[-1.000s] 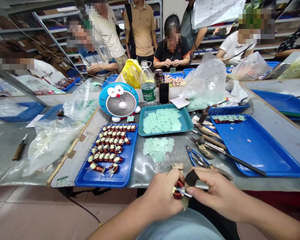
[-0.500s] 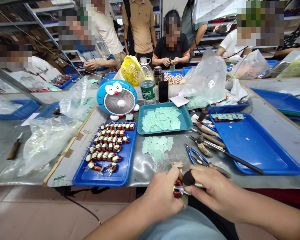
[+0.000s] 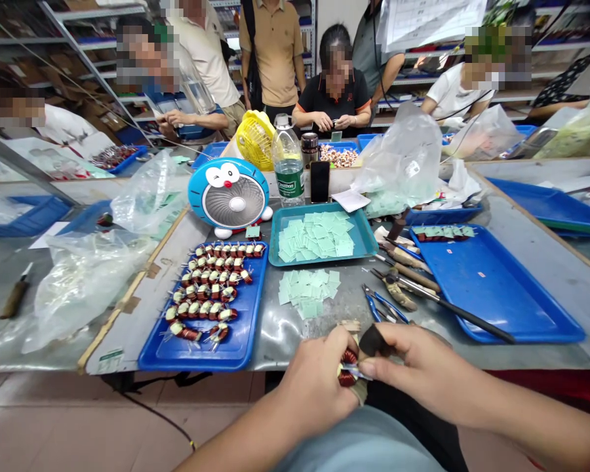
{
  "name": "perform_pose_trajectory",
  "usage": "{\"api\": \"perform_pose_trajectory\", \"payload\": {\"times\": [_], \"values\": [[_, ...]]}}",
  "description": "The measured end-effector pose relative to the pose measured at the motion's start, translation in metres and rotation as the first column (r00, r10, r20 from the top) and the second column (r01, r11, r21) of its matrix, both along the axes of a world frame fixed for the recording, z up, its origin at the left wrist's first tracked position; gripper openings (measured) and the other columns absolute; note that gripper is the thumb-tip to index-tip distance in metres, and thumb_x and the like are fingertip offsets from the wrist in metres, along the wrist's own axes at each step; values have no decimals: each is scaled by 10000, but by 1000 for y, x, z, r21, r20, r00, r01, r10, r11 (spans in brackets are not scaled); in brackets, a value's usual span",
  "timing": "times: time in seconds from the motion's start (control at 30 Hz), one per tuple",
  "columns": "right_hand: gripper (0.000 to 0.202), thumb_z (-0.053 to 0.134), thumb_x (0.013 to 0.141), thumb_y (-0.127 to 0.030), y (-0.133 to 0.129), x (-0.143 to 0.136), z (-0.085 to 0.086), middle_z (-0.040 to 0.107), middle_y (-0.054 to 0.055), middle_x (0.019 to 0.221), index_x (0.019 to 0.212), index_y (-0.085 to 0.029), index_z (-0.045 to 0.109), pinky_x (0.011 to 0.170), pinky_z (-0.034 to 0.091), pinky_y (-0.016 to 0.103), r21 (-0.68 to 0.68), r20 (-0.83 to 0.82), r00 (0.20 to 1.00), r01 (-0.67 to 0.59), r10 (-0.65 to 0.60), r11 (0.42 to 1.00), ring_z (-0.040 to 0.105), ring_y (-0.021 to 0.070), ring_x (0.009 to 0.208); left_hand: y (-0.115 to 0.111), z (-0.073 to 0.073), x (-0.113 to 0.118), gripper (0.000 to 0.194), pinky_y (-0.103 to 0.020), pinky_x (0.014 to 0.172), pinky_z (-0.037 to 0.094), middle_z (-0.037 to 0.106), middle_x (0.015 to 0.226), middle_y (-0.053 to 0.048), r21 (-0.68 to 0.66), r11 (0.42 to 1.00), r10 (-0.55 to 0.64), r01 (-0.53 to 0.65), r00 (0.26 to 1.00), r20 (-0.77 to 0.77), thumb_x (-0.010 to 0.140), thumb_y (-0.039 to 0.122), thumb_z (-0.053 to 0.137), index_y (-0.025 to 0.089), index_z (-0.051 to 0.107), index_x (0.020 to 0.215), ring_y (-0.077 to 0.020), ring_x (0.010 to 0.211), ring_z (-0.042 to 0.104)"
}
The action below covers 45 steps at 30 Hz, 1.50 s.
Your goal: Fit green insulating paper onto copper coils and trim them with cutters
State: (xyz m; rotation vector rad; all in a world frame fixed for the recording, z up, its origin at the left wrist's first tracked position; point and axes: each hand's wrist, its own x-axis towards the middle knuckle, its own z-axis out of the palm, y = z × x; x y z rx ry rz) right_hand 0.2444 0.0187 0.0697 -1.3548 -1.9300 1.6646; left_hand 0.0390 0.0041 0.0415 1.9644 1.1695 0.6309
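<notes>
My left hand [image 3: 319, 370] is closed around a coil [image 3: 347, 377] of red-brown copper wire, held above my lap at the table's front edge. My right hand [image 3: 413, 367] pinches a thin pale strip [image 3: 358, 371] against the coil's middle; its exact kind is unclear. A dark cover [image 3: 373, 339] sits over the right index fingertip. Some tan wrapping [image 3: 349, 325] shows behind the fingers. Beyond my hands lies a loose pile of pale green square sheets [image 3: 309, 292]. To the left, a blue tray [image 3: 246, 341] bears rows of finished-looking copper coils [image 3: 211, 308].
A teal tray [image 3: 275, 252] of green squares stands at centre. Blue-handled pliers [image 3: 381, 305] and other tools lie right of it, by a blue tray [image 3: 511, 282] with a row of coils. A blue fan [image 3: 233, 196] and bottle [image 3: 289, 170] stand behind. Co-workers sit opposite.
The view has shifted slightly. My right index finger with its dark cover has lifted and tilted a little; both hands keep hold of the coil and strip.
</notes>
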Motion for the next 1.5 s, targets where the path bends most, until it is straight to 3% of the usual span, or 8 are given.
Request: {"api": "perform_pose_trajectory", "payload": {"times": [0.1,0.33,0.6,0.8,1.07,1.2,1.33,1.5], "values": [[437,589,940,-524,-1,3,1,622,17,998,1001,-93,638,828,439,75,-48,-73,997,8,-11,999,548,24,926,1,1,-1,230,-242,557,342,623,720,45,-10,1000,6,-5,1000,21,728,187,643,241,501,902,-149,595,552],[489,611,909,-573,2,-2,1,619,9,956,961,-89,648,771,399,59,-68,-26,1000,2,-4,998,531,13,878,-1,-3,0,235,-246,568,327,627,734,46,3,1000,-5,6,1000,-23,729,185,641,243,504,910,-155,614,577],[342,552,958,-383,-5,-11,4,591,0,832,813,-77,602,703,301,83,189,160,987,-19,-11,982,468,-10,771,-3,-5,-1,247,-254,581,336,642,758,23,36,999,6,-4,997,-75,713,162,616,235,487,909,-183,665,611],[465,626,921,-530,-4,-2,-6,605,32,997,1013,-75,624,820,436,77,-187,-204,977,21,-60,982,532,22,912,-4,-2,-1,234,-236,555,333,620,728,56,10,1000,-3,3,1000,11,729,168,636,244,503,906,-135,591,535],[585,659,871,-611,-19,1,-32,541,31,872,966,-44,550,704,418,83,-333,-326,930,56,-171,941,479,0,769,-11,-8,0,214,-243,560,353,635,726,44,-38,999,-29,31,998,61,751,188,630,239,491,907,-143,595,574],[546,638,888,-592,-24,-1,-28,586,46,959,972,-54,594,805,435,85,-199,-191,969,119,-158,973,512,21,875,-11,-11,1,231,-253,571,351,638,741,31,-11,999,-39,39,997,-62,724,178,632,241,499,902,-173,637,594],[458,639,892,-523,-19,-2,-17,598,29,884,889,-65,644,741,387,82,-29,54,993,108,-107,994,500,19,823,-9,-11,1,240,-260,579,347,657,757,22,16,999,-27,29,993,-117,734,186,629,239,494,925,-192,668,617],[452,605,917,-512,-16,-1,-16,603,28,909,913,-61,640,740,393,67,-78,-51,995,84,-88,993,505,15,833,-9,-9,1,237,-252,576,366,667,782,18,-10,1000,-24,24,996,-82,723,167,627,232,516,922,-169,647,607]]}}
